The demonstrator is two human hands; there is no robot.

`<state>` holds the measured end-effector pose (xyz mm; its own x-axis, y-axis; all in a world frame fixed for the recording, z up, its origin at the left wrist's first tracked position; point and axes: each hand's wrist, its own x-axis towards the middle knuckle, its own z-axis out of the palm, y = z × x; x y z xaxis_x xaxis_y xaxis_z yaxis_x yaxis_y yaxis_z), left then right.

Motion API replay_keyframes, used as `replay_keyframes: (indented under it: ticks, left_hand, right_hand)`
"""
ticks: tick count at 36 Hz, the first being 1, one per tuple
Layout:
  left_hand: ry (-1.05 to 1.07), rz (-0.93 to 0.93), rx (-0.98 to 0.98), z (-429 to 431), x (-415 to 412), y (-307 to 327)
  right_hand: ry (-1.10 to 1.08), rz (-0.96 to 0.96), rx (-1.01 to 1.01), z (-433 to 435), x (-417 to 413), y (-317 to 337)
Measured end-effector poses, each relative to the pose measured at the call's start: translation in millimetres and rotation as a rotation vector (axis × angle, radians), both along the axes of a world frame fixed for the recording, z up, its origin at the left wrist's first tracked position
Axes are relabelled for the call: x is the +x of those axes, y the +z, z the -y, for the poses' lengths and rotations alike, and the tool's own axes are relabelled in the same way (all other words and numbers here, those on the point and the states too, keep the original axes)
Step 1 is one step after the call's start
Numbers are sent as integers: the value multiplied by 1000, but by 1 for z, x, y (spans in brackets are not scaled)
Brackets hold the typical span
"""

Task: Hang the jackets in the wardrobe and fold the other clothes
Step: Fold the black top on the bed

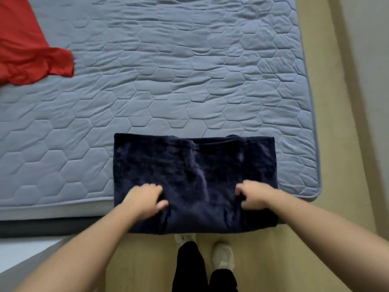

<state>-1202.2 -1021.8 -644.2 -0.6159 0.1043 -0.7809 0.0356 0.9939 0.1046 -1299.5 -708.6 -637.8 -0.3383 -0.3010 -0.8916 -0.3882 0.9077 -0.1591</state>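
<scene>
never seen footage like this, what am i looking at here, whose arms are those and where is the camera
There is no machine here. The single picture comes from a camera worn on a person's head, looking down, so the arms are theirs. Their left hand and right hand lie with curled fingers on a folded dark blue garment at the near edge of a grey quilted mattress. Motion blur hides whether they grip it. A red garment lies far left.

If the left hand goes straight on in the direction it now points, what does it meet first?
The left hand rests on the navy folded garment, so it would probably slide over more of it; beyond its far edge only quilted mattress shows.
</scene>
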Motion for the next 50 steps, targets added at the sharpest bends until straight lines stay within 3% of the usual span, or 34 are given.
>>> replay_keyframes:
  ticks: [3, 5, 13, 20, 24, 29, 32, 36, 41, 46, 48, 50]
  left_hand:
    - [105, -323, -9, 13, -46, -2]
    - [130, -403, -29, 19, -74, -9]
    - [70, -365, -56, 26, -132, -55]
    - [72, -573, -94, 41, -146, -59]
    - [227, -558, -181, 29, -134, -63]
    - [276, -605, -64, 0, -87, -50]
    - [258, -596, 11, -19, -51, -47]
    - [328, -467, 87, -37, 2, -51]
    - [449, -353, 48, -51, 60, -45]
    - [892, -476, 52, -72, 102, -29]
    - [1262, -423, 134, -88, 122, -26]
    - [1737, -229, 253, -107, 133, -29]
  right_hand:
    - [-139, -398, -102, 11, -43, -5]
    - [-130, -547, -90, 17, -66, -13]
    - [-76, -505, -30, 17, -101, -58]
    - [-139, -699, 91, 5, -123, -61]
    - [-206, -684, 187, 26, -115, -61]
    - [-68, -744, -115, 67, -96, -52]
    - [114, -610, -256, 93, -74, -55]
    - [165, -373, -153, 110, -58, -69]
    - [163, -347, -81, 120, -47, -72]
    - [108, -327, -81, 118, -45, -59]
    - [92, -322, -94, 117, -46, -56]
    - [67, -322, -100, 117, -51, -57]
